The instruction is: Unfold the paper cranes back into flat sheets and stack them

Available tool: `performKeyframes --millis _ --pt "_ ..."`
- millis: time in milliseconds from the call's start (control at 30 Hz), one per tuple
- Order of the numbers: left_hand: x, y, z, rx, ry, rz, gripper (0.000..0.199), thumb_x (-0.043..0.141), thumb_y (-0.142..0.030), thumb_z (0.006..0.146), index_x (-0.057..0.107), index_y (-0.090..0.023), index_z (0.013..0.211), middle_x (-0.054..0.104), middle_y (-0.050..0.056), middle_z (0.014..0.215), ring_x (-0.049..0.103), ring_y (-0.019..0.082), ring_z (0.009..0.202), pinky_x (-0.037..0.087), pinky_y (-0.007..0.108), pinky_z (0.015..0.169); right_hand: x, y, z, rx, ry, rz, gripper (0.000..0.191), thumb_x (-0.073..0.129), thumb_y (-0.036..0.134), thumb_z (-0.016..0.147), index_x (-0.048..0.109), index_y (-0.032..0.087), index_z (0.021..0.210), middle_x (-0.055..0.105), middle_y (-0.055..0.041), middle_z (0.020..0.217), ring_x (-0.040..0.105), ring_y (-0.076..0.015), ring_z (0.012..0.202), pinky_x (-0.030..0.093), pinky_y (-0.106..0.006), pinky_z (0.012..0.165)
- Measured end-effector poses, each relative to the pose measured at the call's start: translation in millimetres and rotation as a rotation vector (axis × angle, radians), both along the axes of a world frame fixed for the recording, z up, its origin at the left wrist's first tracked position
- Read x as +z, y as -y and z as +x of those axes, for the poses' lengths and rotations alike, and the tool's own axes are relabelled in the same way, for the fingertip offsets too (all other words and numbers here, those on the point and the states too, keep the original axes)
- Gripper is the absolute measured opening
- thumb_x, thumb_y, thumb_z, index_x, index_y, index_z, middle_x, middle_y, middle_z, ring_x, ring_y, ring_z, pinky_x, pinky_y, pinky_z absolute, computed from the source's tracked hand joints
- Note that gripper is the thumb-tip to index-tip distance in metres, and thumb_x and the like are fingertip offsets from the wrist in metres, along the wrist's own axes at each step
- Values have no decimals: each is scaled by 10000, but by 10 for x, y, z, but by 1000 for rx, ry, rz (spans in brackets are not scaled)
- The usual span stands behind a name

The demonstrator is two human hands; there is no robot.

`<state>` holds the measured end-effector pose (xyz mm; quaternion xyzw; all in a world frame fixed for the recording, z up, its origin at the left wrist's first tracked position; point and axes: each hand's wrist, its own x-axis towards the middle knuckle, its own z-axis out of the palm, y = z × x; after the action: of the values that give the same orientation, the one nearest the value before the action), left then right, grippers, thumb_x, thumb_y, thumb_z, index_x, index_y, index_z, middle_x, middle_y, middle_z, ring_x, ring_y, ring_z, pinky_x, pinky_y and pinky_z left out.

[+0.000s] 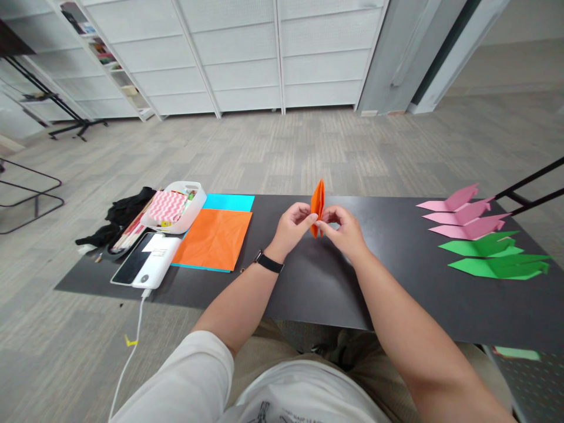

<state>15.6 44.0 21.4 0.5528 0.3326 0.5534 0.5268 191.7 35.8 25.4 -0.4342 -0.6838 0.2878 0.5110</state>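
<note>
I find one slim, pointed form of folded orange paper point(317, 200) held at the middle of the far side of the long dark table point(304, 282). Its long axis runs nearly straight away from the seated person, leaning slightly right at the far end; the narrow tip points up and away, past the table's far edge, the lower end toward the person. Both hands are engaged: the left hand point(293, 226) pinches the lower part between thumb and fingers, and the right hand point(342, 229) grips it likewise from the other side. At the table's right end I count five folded paper figures, three pink point(460, 216) and two green point(497, 267), in one row, a sharp end of each pointing left. At left lies one flat, creased square orange sheet point(215, 238) over bright blue paper point(231, 202); the blue sheets' number I cannot tell.
</note>
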Motion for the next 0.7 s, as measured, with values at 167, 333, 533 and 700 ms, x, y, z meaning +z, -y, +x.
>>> performKeyframes --millis 167,333,533,700 --pt "2 16 5 -44 6 -13 433 887 -523 815 685 -189 1004 751 36 949 702 154 862 564 316 862 -18 -6 14 1 39 41 149 777 321 862 636 274 881 708 -15 868 677 -203 791 586 -392 797" --pt "-30 -16 -20 -46 22 -20 405 881 -504 826 716 -186 1014 774 48 990 722 170 912 576 337 912 3 -2 20 25 9 24 150 785 351 871 664 274 917 736 -19 891 690 -206 794 596 -403 809" --pt "-81 -64 -40 -26 14 28 381 893 -511 805 741 -191 945 758 40 967 716 178 913 580 333 891 29 13 15 4 -5 36 186 801 352 847 636 272 881 712 -18 873 672 -203 777 588 -395 787" --pt "-57 -53 -42 54 -51 87 375 812 -554 883 734 -195 959 755 67 1068 706 192 997 566 331 943 47 29 30 -34 50 96 60 695 249 893 663 275 936 699 -27 889 664 -207 785 571 -387 775"
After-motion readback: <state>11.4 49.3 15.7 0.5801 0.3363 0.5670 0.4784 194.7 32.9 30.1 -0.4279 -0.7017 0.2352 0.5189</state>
